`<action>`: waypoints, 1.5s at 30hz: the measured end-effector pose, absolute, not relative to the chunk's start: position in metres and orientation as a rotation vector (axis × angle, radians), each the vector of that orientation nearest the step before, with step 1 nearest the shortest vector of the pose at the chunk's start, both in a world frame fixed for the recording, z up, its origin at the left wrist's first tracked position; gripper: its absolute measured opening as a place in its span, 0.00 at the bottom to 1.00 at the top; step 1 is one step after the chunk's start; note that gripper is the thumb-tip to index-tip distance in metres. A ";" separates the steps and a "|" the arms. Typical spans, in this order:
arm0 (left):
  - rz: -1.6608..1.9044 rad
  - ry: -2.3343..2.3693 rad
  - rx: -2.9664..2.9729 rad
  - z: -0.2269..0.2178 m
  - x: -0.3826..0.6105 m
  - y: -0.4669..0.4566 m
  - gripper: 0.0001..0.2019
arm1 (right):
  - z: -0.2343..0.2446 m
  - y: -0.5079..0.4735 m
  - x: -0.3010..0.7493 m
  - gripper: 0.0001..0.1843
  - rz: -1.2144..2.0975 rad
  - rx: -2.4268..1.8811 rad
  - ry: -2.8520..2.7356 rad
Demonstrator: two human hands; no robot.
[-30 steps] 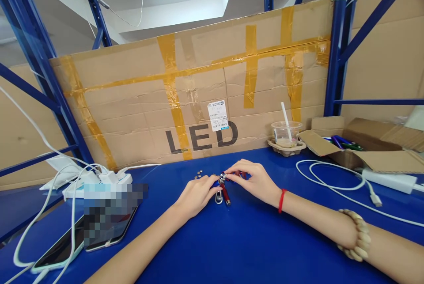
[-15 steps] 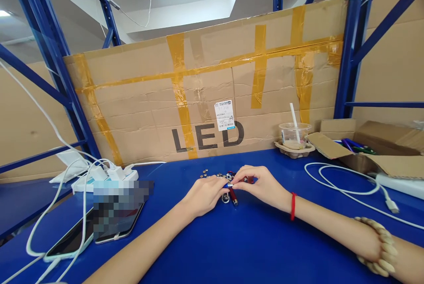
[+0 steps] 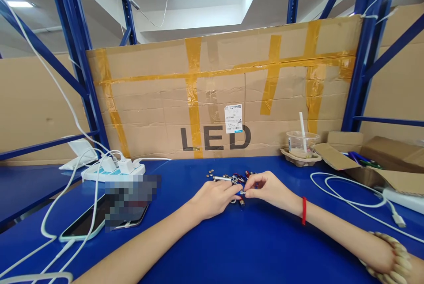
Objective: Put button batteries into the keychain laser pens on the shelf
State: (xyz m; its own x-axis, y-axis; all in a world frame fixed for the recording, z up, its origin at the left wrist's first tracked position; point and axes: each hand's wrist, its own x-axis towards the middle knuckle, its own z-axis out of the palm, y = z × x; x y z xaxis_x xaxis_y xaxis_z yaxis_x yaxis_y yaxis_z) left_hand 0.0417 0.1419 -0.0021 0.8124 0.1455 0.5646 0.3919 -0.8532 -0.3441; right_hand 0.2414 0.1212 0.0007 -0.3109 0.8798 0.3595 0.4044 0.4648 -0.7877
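So both hands were busy with one tiny thing: a small blue piece (image 3: 241, 193) with a metallic end, held just above the blue table (image 3: 265, 240) or on it, couldn't tell which. The left hand (image 3: 215, 198) had its thumb and fingers closed around one end, and the right hand (image 3: 270, 191) pinched the metallic tip. My guess is the left was there to steady it so the right could do the fine work. A silver stick (image 3: 221, 178), some red and metal keychain-looking bits (image 3: 242, 203) and a few little round discs (image 3: 210, 173) lay close around the fingers, probably to keep them in reach (too small to make out properly, sorry).

Containers: over on the right, a clear plastic cup (image 3: 294, 139) sat in a molded carrier (image 3: 300, 159), probably so it wouldn't tip. It had a white straw (image 3: 302, 131) in it; whether there was any drink left, no idea. Next to it, an open cardboard box (image 3: 394, 180) held blue and green pen-like things (image 3: 361, 159).
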 end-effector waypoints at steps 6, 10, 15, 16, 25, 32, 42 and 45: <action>-0.733 -0.406 -2.508 -0.002 0.042 0.142 0.14 | 0.000 0.123 0.240 0.14 0.826 -1.082 -1.877; -0.748 -0.456 -2.523 -0.003 0.042 0.145 0.15 | 0.002 0.122 0.237 0.17 0.863 -1.091 -1.798; -0.731 -0.542 -2.592 -0.003 0.043 0.148 0.14 | 0.003 0.119 0.236 0.18 0.901 -1.107 -1.786; -0.720 -0.567 -2.610 -0.003 0.043 0.149 0.14 | 0.003 0.119 0.237 0.18 0.883 -1.111 -1.794; -0.638 -0.689 -2.720 -0.001 0.044 0.148 0.14 | -0.003 0.120 0.238 0.19 0.810 -1.129 -1.850; -0.578 -0.717 -2.757 -0.002 0.045 0.149 0.14 | -0.004 0.121 0.237 0.20 0.804 -1.138 -1.846; -0.530 -0.749 -2.727 0.000 0.046 0.146 0.14 | -0.002 0.117 0.235 0.20 0.828 -1.169 -1.855; -0.516 -0.755 -2.731 0.001 0.046 0.146 0.14 | -0.002 0.117 0.234 0.21 0.803 -1.193 -1.863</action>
